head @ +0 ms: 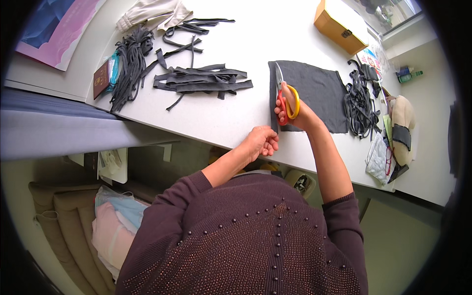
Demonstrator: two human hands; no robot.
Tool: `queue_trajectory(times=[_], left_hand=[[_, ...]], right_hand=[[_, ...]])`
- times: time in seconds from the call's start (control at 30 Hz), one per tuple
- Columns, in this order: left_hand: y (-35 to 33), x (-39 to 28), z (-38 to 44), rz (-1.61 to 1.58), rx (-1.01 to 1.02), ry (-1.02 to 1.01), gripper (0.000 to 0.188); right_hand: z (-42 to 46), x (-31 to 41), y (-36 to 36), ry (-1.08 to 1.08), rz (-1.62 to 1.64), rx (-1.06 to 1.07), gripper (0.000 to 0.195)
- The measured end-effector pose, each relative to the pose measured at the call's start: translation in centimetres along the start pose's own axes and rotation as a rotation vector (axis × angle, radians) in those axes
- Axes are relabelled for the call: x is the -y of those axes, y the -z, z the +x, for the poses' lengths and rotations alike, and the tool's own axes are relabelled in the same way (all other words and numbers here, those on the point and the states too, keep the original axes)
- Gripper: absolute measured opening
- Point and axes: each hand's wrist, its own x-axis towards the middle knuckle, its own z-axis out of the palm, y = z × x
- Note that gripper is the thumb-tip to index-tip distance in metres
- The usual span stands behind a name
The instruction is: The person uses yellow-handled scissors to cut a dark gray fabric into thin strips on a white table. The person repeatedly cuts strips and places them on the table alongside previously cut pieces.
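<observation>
My right hand [295,108] grips a pair of scissors [292,101] with one red and one yellow handle loop. Their blades lie along the left side of a dark grey fabric piece [313,92], where a narrow strip [273,92] is cut apart from it for much of its length. At the near end of that strip, my left hand [262,142] pinches the fabric between thumb and fingers. To the left, several cut grey fabric strips [202,81] are laid in a loose pile on the white table [214,114].
A bundle of grey strips [132,66], a dark red booklet [101,80] and pale cloth [158,14] are at the left. Rightward lie a tangle of strips [357,103], a wooden box [341,27], and red-framed glasses [388,161]. A bin [309,184] stands below the table edge.
</observation>
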Motion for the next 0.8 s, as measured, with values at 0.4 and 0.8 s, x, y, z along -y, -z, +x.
queue_trajectory(times=[0.4,0.8], left_hand=[[0.0,0.3,-0.3,-0.012,-0.014,-0.029,0.014],[6.5,-11.0,-5.6,0.811,-0.255,-0.221,0.017]], right_hand=[[1.5,2.5,-0.1,-0.014,-0.016,-0.011,0.057],[-5.6,-3.4,1.1,0.195,-0.144,-0.298,0.05]])
